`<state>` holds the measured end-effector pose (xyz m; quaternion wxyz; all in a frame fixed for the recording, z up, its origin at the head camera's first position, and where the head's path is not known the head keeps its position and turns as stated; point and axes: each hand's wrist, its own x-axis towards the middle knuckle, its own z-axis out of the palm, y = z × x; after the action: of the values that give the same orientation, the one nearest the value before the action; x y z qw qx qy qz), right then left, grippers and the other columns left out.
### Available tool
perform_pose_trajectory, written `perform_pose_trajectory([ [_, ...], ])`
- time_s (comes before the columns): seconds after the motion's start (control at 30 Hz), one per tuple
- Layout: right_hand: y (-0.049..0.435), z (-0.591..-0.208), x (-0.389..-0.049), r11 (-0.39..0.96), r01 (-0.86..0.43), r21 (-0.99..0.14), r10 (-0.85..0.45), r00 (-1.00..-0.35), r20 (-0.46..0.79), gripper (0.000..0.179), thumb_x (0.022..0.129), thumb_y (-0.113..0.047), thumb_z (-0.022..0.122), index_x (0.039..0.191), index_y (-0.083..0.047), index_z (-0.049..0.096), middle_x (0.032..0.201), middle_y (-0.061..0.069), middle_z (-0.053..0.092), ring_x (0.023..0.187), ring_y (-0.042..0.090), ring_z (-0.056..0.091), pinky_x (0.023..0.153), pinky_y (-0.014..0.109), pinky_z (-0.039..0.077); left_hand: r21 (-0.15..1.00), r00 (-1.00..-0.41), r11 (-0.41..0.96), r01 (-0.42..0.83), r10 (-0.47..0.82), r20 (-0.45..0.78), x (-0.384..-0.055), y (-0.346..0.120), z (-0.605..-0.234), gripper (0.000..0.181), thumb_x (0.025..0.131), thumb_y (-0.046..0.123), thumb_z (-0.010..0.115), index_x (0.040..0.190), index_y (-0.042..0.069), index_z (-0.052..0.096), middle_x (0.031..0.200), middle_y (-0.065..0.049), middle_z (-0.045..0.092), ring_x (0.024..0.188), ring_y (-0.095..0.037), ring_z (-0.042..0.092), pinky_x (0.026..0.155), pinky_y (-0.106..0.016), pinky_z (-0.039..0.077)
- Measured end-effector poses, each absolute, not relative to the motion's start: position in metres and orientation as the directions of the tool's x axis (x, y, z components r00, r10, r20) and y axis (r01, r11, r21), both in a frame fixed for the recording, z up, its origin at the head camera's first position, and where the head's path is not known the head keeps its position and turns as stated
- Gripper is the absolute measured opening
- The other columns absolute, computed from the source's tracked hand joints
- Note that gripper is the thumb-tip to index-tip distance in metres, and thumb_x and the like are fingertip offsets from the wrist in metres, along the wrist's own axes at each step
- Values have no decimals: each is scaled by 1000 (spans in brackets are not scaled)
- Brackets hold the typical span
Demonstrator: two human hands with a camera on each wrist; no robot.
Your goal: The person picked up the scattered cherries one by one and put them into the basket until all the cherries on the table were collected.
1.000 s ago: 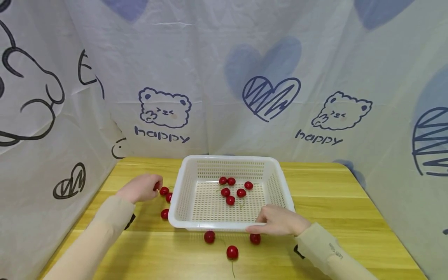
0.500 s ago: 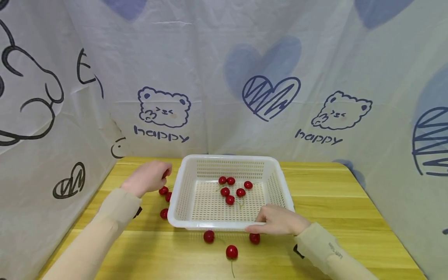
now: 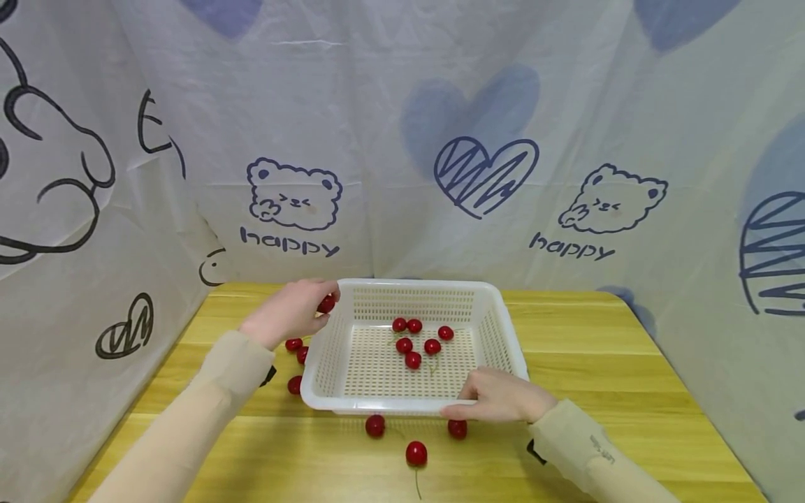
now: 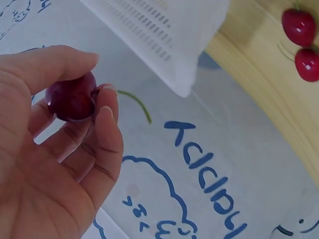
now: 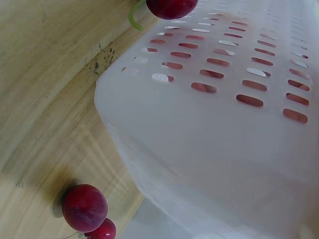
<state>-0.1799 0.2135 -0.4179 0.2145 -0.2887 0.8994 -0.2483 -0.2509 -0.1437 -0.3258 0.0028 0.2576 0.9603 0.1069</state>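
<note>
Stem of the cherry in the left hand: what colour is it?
Green. The stem of the cherry held in the left hand shows best in the left wrist view.

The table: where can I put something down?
Right of the white basket is bare table, bordered by the curtain and right sleeve. It's crowded left of the basket, with three cherries and the left hand, and in front, with three more cherries.

Your left forearm [image 3: 179, 423] slants in from behind and left of the left grip [image 3: 286, 313], sleeved to the wrist. In the left wrist view the palm faces the camera; the thumb [image 4: 65, 62] opposes the curled fingers [image 4: 108, 142] in a pinch. Your right forearm [image 3: 594, 450] enters behind and right of the right grip [image 3: 499, 397], thumb extended leftward, knuckles uppermost, fingertips hidden.
</note>
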Motion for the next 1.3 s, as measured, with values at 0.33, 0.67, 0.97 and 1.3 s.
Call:
perform_pose_trajectory([
  [0.33, 214, -419, -180, 710, -417, -568, -627, -740, -241, 68, 91, -67, 58, 62, -7, 70, 46, -16, 32, 46, 2, 21, 46, 20, 18, 239, -825, 794, 559, 562, 65, -256, -123, -326, 25, 87, 5, 73, 110, 8, 64, 95, -4, 68, 82, -17, 60, 78, -32, 56],
  [0.67, 215, -420, -181, 707, -416, -572, -630, -739, -240, 69, 91, -68, 58, 61, -7, 69, 46, -16, 32, 46, 2, 21, 46, 20, 18, 250, -784, 748, 614, 616, 82, -260, -100, -332, 18, 87, 3, 73, 103, 7, 64, 87, -2, 65, 79, -15, 56, 75, -29, 52],
  [0.97, 214, -420, -182, 702, -427, -570, -638, -732, -238, 70, 91, -67, 57, 61, -6, 68, 46, -17, 31, 45, 1, 20, 46, 20, 18, 231, -757, 725, 649, 646, 99, -265, -83, -345, 18, 86, 8, 76, 100, 9, 64, 85, 0, 65, 76, -11, 57, 74, -26, 52],
  [1.3, 215, -419, -182, 700, -425, -574, -638, -733, -236, 68, 92, -66, 58, 61, -5, 67, 46, -17, 31, 45, 1, 20, 46, 20, 18, 296, -760, 706, 643, 635, 137, -271, -72, -354, 17, 87, 7, 74, 100, 10, 64, 86, 0, 66, 78, -12, 60, 76, -28, 54],
])
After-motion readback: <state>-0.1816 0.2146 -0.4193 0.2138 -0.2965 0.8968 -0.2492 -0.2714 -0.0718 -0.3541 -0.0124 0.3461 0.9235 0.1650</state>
